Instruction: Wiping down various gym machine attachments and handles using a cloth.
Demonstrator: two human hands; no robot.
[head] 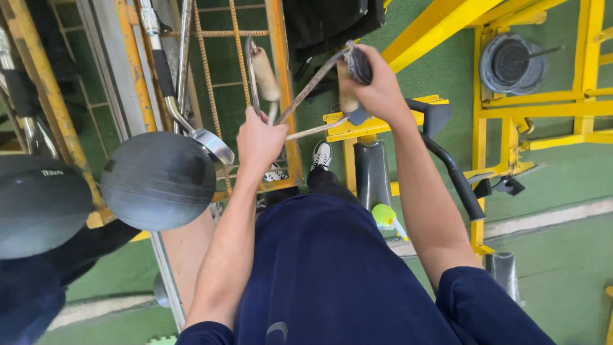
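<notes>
Yellow frame (447,22), black ball (158,180) beside left arm, left hand (258,142) and right hand (377,86) raised, fists closed round bent bar (313,86).

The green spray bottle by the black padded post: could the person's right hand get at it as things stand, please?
Probably not right away: the right hand is closed on a handle above, though nothing blocks the green spray bottle below the forearm.

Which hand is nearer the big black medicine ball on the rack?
Left. The left hand grips a handle just right of the black ball; the right hand grips another handle farther right.
</notes>
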